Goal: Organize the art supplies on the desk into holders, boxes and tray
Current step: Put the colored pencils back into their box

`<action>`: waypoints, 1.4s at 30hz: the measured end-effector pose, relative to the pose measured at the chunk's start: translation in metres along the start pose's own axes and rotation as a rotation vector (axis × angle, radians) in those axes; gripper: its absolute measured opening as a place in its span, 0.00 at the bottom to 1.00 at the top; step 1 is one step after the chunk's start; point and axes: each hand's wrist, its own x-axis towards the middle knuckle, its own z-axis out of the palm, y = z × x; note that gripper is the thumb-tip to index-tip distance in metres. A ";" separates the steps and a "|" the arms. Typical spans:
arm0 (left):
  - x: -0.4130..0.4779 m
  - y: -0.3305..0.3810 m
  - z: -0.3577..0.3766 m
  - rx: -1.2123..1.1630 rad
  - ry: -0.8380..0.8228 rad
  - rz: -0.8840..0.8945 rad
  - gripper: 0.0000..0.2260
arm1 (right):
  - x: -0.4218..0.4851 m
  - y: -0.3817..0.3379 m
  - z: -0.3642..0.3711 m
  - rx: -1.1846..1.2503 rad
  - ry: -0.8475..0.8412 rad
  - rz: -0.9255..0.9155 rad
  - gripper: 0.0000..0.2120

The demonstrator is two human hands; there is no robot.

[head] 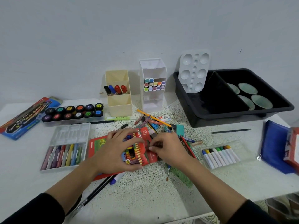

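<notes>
The crayon box (142,151) lies in front of the cream holder (119,97), among loose pencils (153,120). The left hand (116,149) curls round its near end; the right hand (168,147) pinches its open flap. Risk: tilting the open end downward spills crayons; pulling hard tears the flap.

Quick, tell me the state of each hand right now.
Left hand: closed, gripping the red crayon box.
Right hand: closed, fingers pinching the open flap of the same box.
</notes>
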 end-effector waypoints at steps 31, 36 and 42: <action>0.000 -0.001 0.006 0.055 0.022 0.032 0.33 | -0.012 0.044 -0.047 -0.349 0.232 0.218 0.06; 0.000 0.001 0.003 0.057 0.002 0.021 0.33 | -0.023 0.064 -0.041 -0.435 0.245 0.258 0.09; 0.001 0.000 0.005 0.064 0.015 0.028 0.34 | -0.022 0.071 -0.030 -0.315 0.337 0.190 0.08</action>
